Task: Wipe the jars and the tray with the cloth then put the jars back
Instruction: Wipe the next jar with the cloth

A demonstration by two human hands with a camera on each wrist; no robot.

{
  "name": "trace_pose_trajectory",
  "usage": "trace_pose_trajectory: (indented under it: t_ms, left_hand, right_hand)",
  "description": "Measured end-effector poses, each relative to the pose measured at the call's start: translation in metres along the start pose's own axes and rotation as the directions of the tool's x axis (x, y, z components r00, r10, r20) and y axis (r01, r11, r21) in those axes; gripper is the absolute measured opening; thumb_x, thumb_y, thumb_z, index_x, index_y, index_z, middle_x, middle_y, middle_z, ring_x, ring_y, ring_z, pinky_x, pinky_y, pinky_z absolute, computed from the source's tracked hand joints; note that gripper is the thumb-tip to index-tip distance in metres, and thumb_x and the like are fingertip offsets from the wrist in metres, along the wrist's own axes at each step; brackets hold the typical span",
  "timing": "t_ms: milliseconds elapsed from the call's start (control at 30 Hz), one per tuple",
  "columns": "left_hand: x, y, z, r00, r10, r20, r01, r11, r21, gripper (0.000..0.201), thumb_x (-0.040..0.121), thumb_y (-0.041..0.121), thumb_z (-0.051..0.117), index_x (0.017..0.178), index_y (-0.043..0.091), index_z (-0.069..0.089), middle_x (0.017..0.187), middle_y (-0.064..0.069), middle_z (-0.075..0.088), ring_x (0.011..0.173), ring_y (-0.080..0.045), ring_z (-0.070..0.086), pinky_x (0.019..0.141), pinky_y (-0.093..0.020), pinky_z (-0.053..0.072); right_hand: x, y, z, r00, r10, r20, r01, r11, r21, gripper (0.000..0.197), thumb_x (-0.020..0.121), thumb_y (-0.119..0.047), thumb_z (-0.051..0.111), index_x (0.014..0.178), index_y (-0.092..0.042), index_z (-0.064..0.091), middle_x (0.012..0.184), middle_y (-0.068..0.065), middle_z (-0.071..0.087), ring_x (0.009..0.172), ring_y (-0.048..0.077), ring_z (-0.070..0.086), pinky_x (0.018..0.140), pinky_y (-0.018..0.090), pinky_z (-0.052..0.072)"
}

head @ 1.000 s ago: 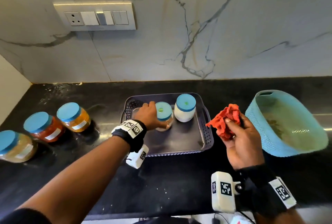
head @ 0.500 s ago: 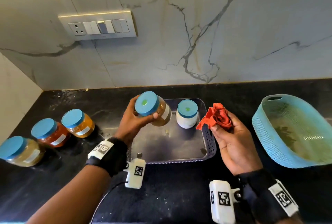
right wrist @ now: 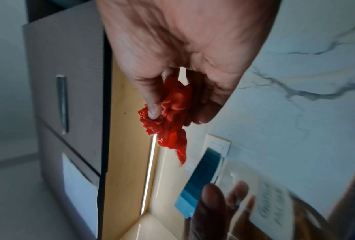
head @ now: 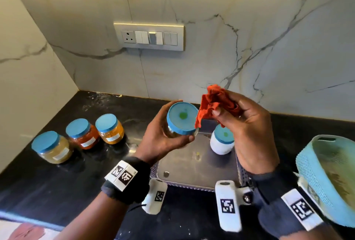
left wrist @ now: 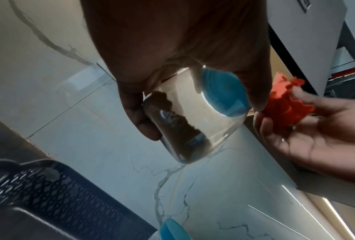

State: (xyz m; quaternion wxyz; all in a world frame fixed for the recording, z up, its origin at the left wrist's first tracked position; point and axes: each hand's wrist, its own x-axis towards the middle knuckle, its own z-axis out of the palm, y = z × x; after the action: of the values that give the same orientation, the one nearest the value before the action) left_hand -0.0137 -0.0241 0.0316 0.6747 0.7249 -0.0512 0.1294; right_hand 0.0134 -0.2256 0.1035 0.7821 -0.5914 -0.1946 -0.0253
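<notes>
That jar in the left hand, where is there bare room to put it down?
The tray floor is bare in front of the white jar. The dark counter is also bare in front of the three jars at left. It is crowded between tray and basket.

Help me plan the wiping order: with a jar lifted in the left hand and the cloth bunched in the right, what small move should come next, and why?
Probably bring the red cloth onto the blue lid of the held jar and rub. The left hand grips that jar above the tray, and the right hand holds the cloth right beside the lid, barely touching it.
</notes>
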Motion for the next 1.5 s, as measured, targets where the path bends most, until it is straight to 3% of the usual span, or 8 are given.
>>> trace_pose_trajectory:
  t_ms: [100,267,400,533,767,1067,1367,1500]
  left_hand:
    - [0.005,-0.004,-0.004,0.997,0.076,0.000,-0.075,0.986,0.147,0.083,0.065,0.034,0.094,0.138,0.028,0.055,0.132,0.003,0.067,0.125,-0.024,0.065,0.101,-0.056,0.055]
    - [0.015,-0.004,-0.006,0.986,0.163,0.017,-0.159,0.921,0.356,0.085,0.065,0.032,0.098,0.140,0.029,0.057,0.132,0.008,0.067,0.123,-0.017,0.065,0.100,-0.049,0.054]
    - [0.022,0.005,-0.005,0.975,0.222,0.030,-0.213,0.877,0.430,0.081,0.064,0.045,0.091,0.136,0.036,0.056,0.127,0.010,0.069,0.117,-0.015,0.067,0.096,-0.044,0.057]
    - [0.025,0.006,-0.009,0.981,0.192,0.007,-0.180,0.906,0.383,0.083,0.064,0.053,0.088,0.136,0.023,0.058,0.124,0.005,0.069,0.115,-0.016,0.068,0.097,-0.042,0.057]
    - [0.022,0.001,0.011,0.976,0.204,0.077,-0.218,0.894,0.390,0.082,0.064,0.050,0.090,0.137,0.038,0.056,0.132,0.012,0.066,0.123,-0.014,0.063,0.102,-0.043,0.054]
    - [0.028,0.009,0.004,0.976,0.209,0.053,-0.211,0.878,0.430,0.078,0.065,0.054,0.088,0.132,0.030,0.057,0.121,0.011,0.068,0.113,-0.017,0.066,0.092,-0.044,0.056]
    - [0.019,0.017,0.024,0.963,0.238,0.127,-0.270,0.843,0.466,0.077,0.068,0.049,0.087,0.137,0.036,0.056,0.128,0.025,0.063,0.117,-0.011,0.063,0.094,-0.037,0.055]
    - [0.022,0.020,0.016,0.972,0.225,0.068,-0.230,0.850,0.474,0.069,0.066,0.049,0.082,0.129,0.034,0.058,0.117,0.017,0.066,0.109,-0.013,0.066,0.089,-0.039,0.056]
  right_hand:
    - [0.016,0.002,0.010,0.980,-0.184,0.075,0.199,0.898,-0.392,0.038,0.082,-0.005,0.080,0.119,-0.012,0.072,0.114,0.003,0.073,0.109,0.016,0.069,0.096,0.034,0.055]
    - [0.020,0.022,0.021,0.899,-0.232,0.371,0.437,0.475,-0.763,0.043,0.082,-0.006,0.074,0.123,-0.020,0.070,0.116,-0.002,0.066,0.107,0.017,0.062,0.095,0.033,0.051]
    - [0.026,0.020,0.021,0.868,-0.199,0.455,0.490,0.495,-0.718,0.033,0.088,-0.008,0.067,0.118,-0.019,0.072,0.117,-0.002,0.064,0.109,0.018,0.062,0.095,0.034,0.051]
    - [0.018,0.016,0.007,0.830,-0.177,0.529,0.541,0.482,-0.689,0.033,0.085,-0.002,0.071,0.113,-0.018,0.074,0.114,-0.003,0.064,0.106,0.015,0.062,0.094,0.028,0.050]
    - [0.037,0.023,-0.014,0.911,-0.214,0.352,0.411,0.414,-0.812,0.029,0.080,-0.002,0.074,0.106,-0.017,0.075,0.104,-0.001,0.064,0.094,0.020,0.063,0.085,0.037,0.054]
    - [0.012,0.011,-0.004,0.869,-0.155,0.469,0.486,0.442,-0.754,0.021,0.089,-0.012,0.066,0.108,-0.017,0.073,0.103,-0.001,0.058,0.094,0.017,0.060,0.083,0.027,0.049]
    - [0.034,0.013,-0.006,0.930,-0.185,0.316,0.366,0.426,-0.827,0.022,0.084,-0.013,0.071,0.105,-0.017,0.073,0.101,-0.002,0.064,0.091,0.017,0.063,0.082,0.021,0.047]
    - [0.015,0.006,0.006,0.890,-0.179,0.419,0.449,0.501,-0.740,0.023,0.085,-0.011,0.067,0.106,-0.019,0.073,0.101,-0.004,0.060,0.092,0.015,0.060,0.082,0.029,0.050]
